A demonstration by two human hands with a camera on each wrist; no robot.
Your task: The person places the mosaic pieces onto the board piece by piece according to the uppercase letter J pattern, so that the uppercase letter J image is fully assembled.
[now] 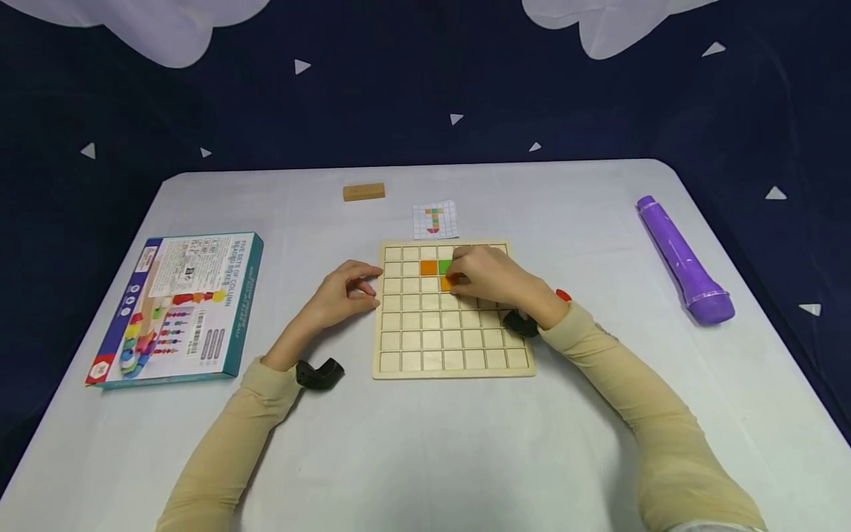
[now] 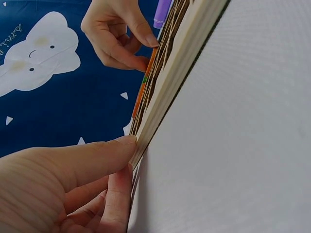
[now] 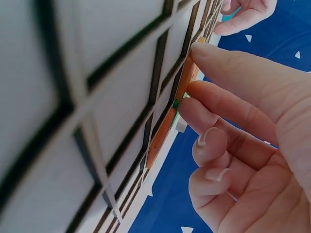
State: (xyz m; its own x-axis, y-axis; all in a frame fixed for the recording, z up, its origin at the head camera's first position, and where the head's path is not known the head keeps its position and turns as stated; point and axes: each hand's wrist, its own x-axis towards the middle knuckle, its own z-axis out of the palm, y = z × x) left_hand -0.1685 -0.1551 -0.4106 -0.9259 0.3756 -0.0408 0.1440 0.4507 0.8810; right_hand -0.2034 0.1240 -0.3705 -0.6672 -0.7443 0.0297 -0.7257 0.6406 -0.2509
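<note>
A wooden grid board (image 1: 455,362) lies on the table. My left hand (image 1: 342,295) holds its left edge, thumb and a finger against the rim (image 2: 154,114). Over the board's upper middle, my right hand (image 1: 492,275) pinches an orange tile (image 3: 186,77) between thumb and index finger, right at a cell one row below a green tile (image 1: 445,267). Left of the green tile sits an orange tile (image 1: 428,267). Another orange tile (image 3: 160,141) shows beyond the green one in the right wrist view; my right hand hides it in the head view.
A printed card (image 1: 435,220) with a coloured J pattern lies behind the board, near a wooden block (image 1: 363,192). A boxed toy set (image 1: 179,307) lies at left, a purple microphone-shaped object (image 1: 685,260) at right. A red piece (image 1: 564,295) peeks out behind my right wrist.
</note>
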